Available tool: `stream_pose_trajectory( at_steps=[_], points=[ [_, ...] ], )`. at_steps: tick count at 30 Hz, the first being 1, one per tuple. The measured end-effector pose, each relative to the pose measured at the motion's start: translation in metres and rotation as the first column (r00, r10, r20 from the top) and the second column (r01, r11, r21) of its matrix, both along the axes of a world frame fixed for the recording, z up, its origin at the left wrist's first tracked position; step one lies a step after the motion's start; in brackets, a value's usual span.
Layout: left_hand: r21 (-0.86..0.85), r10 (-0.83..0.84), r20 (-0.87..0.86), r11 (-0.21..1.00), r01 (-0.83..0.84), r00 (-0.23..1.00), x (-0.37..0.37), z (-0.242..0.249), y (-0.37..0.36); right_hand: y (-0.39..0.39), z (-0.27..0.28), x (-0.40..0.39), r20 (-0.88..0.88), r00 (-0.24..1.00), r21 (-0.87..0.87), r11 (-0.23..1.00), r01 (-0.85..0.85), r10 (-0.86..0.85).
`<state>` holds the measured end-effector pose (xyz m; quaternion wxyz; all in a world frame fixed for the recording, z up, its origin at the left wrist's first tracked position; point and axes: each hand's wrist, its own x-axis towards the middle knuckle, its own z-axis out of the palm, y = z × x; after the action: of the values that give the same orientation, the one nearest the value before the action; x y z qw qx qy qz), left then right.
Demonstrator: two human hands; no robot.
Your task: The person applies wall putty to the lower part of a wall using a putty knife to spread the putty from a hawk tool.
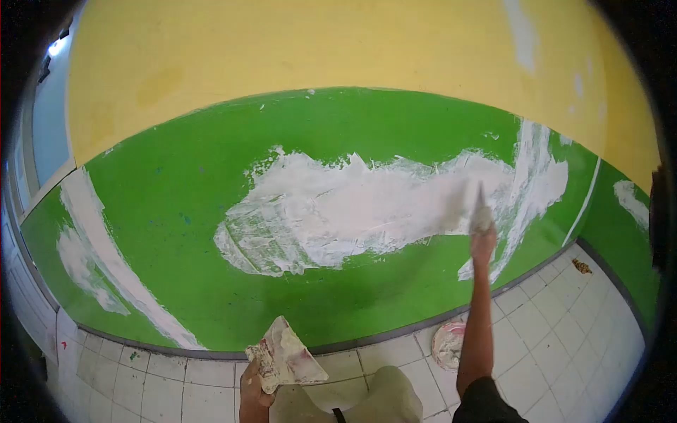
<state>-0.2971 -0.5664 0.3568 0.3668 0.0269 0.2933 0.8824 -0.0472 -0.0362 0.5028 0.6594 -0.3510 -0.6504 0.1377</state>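
My right hand (483,243) is stretched out to the wall, its fingers wrapped round a putty knife (482,197). The knife's thin blade lies against the white filler patch (367,204) near its right end. That patch spreads wide across the green part of the wall, rough at its edges and streaked at lower left. Low in front of my knees, my left hand (255,386) grips a flat putty board (288,356) smeared with pale filler. The board is tilted, one corner pointing up.
A round tub (448,345) with white filler inside stands on the tiled floor (543,335), partly behind my right arm. More white streaks (106,247) run down the wall at left. A small brown scrap (582,266) lies by the right corner. Yellow wall (338,42) rises above the green.
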Motion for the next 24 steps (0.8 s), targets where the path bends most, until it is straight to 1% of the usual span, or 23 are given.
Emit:
stream_pose_trajectory(
  at_steps=[1,2,3,5,7,8,9,10,11,12,13,14,15,16,18,20,21,22,23,24],
  points=[
    [-0.014,0.004,0.010,1.000,-0.004,1.000,0.002,0.002,0.001,0.039,-0.010,0.009,0.032,0.956,0.140,0.949,0.284,-0.291],
    [-0.022,0.008,0.009,1.000,-0.008,1.000,0.004,0.005,0.003,0.007,0.020,0.016,-0.032,0.999,-0.082,0.996,0.028,-0.031],
    [-0.045,0.016,0.016,0.999,-0.015,1.000,0.007,0.008,0.005,0.015,0.010,0.004,-0.027,0.999,-0.093,0.995,0.025,-0.028],
    [-0.082,0.026,0.038,0.996,-0.022,0.999,0.013,0.006,0.009,0.033,-0.020,-0.019,-0.063,0.983,-0.032,0.984,-0.177,0.175],
    [-0.034,0.044,0.040,0.999,-0.043,0.998,0.010,0.000,0.015,-0.056,-0.006,-0.067,0.054,0.998,-0.225,0.974,-0.011,0.023],
    [-0.042,0.048,0.046,0.998,-0.046,0.998,0.014,0.007,0.018,-0.063,-0.043,-0.097,0.080,0.997,-0.088,0.996,-0.013,0.020],
    [-0.066,0.053,0.020,0.996,-0.051,0.998,0.019,0.021,0.021,-0.115,-0.038,-0.125,0.063,0.982,-0.204,0.965,-0.164,0.180],
    [-0.094,0.058,-0.004,0.994,-0.058,0.998,0.021,0.032,0.024,-0.159,-0.043,-0.154,-0.007,0.911,-0.208,0.891,-0.404,0.412],
    [-0.106,0.064,0.009,0.992,-0.062,0.998,0.020,0.037,0.026,-0.193,-0.056,-0.185,0.053,0.910,0.250,0.876,-0.411,0.412],
    [-0.076,0.074,-0.006,0.994,-0.074,0.997,0.019,0.039,0.026,-0.223,-0.066,-0.214,0.092,0.898,0.318,0.841,-0.437,0.431],
    [-0.042,0.086,-0.026,0.995,-0.087,0.996,0.018,0.043,0.024,-0.254,-0.080,-0.233,0.225,0.903,0.215,0.885,-0.412,0.366],
    [-0.045,0.099,-0.022,0.994,-0.100,0.995,0.016,0.050,0.022,-0.278,-0.087,-0.250,0.326,0.886,0.207,0.890,-0.407,0.329],
    [-0.051,0.090,-0.056,0.994,-0.093,0.994,0.013,0.058,0.019,-0.292,-0.091,-0.258,0.425,0.858,0.206,0.892,-0.403,0.290],
    [-0.056,0.081,-0.089,0.995,-0.087,0.993,0.013,0.065,0.017,-0.296,-0.092,-0.257,0.428,0.852,0.207,0.885,-0.417,0.302],
    [-0.050,0.092,-0.111,0.994,-0.098,0.990,0.013,0.083,0.018,-0.298,-0.093,-0.250,0.392,0.857,0.267,0.850,-0.453,0.334],
    [-0.038,0.101,-0.139,0.994,-0.107,0.985,0.010,0.095,0.019,-0.265,-0.114,-0.236,0.222,0.803,0.286,0.750,-0.596,0.553],
    [0.000,0.030,-0.165,1.000,-0.030,0.986,0.006,0.095,0.020,-0.260,-0.094,-0.207,0.153,0.778,0.116,0.770,-0.627,0.610],
    [0.039,-0.040,-0.195,0.998,0.048,0.980,0.003,0.098,0.022,-0.251,-0.072,-0.176,0.076,0.755,-0.053,0.759,-0.649,0.651],
    [0.050,-0.027,-0.196,0.998,0.038,0.980,0.003,0.104,0.024,-0.221,-0.077,-0.164,0.022,0.832,-0.081,0.831,-0.551,0.554],
    [0.063,-0.054,-0.192,0.996,0.067,0.980,0.005,0.111,0.029,-0.194,-0.061,-0.143,0.073,0.850,-0.233,0.838,-0.494,0.521]
  ],
)
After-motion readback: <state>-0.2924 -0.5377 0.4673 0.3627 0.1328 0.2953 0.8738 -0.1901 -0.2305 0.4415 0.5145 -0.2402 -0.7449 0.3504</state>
